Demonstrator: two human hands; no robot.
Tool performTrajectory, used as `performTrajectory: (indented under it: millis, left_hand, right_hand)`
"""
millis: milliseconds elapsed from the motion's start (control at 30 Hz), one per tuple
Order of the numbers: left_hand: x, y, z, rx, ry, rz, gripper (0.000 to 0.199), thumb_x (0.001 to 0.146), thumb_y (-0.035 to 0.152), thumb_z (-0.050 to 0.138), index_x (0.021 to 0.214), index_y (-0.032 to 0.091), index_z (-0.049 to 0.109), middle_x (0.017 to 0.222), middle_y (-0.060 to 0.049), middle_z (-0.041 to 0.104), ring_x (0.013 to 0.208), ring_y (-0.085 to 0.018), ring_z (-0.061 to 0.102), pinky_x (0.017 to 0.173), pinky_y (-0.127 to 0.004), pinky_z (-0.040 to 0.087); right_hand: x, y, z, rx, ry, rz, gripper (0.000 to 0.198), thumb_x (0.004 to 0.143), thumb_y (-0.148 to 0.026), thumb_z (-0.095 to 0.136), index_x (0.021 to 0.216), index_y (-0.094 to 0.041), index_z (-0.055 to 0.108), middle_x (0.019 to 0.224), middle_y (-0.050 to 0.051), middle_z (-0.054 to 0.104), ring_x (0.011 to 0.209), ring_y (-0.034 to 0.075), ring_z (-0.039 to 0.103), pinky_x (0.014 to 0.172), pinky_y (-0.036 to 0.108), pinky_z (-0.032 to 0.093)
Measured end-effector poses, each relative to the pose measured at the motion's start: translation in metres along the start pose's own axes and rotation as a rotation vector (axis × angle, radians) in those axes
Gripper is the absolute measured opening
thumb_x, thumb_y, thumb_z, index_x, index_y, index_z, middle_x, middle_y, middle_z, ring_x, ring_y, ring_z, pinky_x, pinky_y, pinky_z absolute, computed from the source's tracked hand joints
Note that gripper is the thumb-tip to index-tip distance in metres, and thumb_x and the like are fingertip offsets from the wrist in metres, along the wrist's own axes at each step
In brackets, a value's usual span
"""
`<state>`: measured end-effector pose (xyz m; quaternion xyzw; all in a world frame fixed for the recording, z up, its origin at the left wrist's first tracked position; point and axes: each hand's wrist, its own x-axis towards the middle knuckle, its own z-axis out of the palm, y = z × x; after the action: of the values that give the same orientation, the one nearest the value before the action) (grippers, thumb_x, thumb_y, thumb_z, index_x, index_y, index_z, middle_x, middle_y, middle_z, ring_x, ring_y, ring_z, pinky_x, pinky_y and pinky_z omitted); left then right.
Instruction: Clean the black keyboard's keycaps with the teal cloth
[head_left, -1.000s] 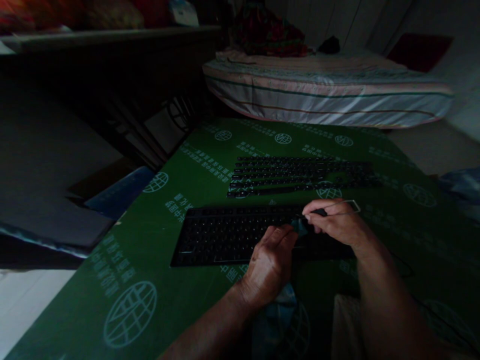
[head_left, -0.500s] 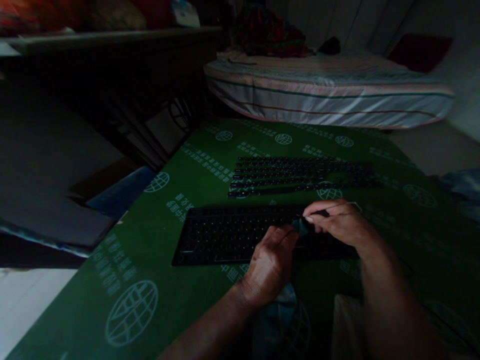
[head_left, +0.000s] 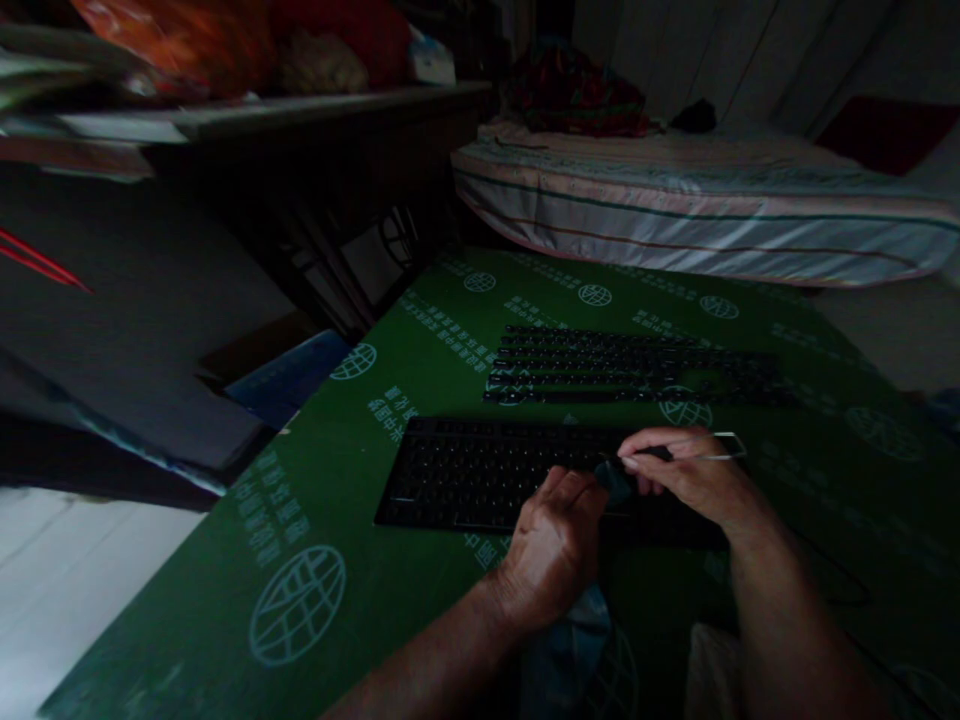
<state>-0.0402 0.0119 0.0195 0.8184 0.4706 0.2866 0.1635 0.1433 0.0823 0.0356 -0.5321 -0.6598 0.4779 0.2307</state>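
Observation:
A black keyboard base (head_left: 457, 475) lies on the green board, its keycaps off and small pale switch spots showing. My left hand (head_left: 559, 535) rests over its middle, fingers closed on a blue cloth (head_left: 574, 635) that pokes out past the fingertips and hangs below the palm. Just to the right, my right hand (head_left: 690, 475) pinches a dark-handled keycap puller (head_left: 729, 446); its thin wire loop sticks out behind the knuckles. The right fingertips meet the cloth's end, and whatever small thing is between them is hidden. Loose black keycaps (head_left: 577, 365) lie in rows beyond the base.
The green board (head_left: 420, 600) carries white globe prints. A dark cable (head_left: 840, 575) runs off at the right. Near the front edge lies a pale cloth (head_left: 712, 670). Behind stands a bed (head_left: 675, 225); a cluttered table (head_left: 337, 110) is at the left.
The view has swung a little to the left, so everything sits further right. Both hands stay at the same part of the keyboard. More of the puller's wire loop shows.

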Motion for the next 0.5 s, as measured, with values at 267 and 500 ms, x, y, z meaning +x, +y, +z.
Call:
performTrajectory:
  millis: [267,500]
  left_hand:
    - [-0.0003,0.0025,-0.0034,0.021,-0.004,-0.037,0.025,0.078,0.003,0.040,0.091,0.017,0.056,0.091,-0.005,0.059,0.081,-0.018,0.050,0.076,-0.033,0.051]
    - [-0.0011,-0.0016,0.0010,0.006,0.100,-0.014,0.027,0.081,0.005,0.038,0.097,0.014,0.057,0.098,-0.007,0.059,0.083,-0.018,0.051,0.082,-0.036,0.050]
  right_hand:
    - [0.0015,0.0033,0.0005,0.021,-0.010,0.003,0.019,0.073,-0.030,0.061,0.083,-0.016,0.068,0.055,0.000,0.060,0.050,0.013,0.055,0.049,0.023,0.044]
    - [0.0014,0.0034,0.0009,0.083,0.015,0.016,0.022,0.072,-0.032,0.061,0.083,-0.015,0.067,0.055,0.001,0.060,0.050,0.013,0.055,0.049,0.024,0.044]
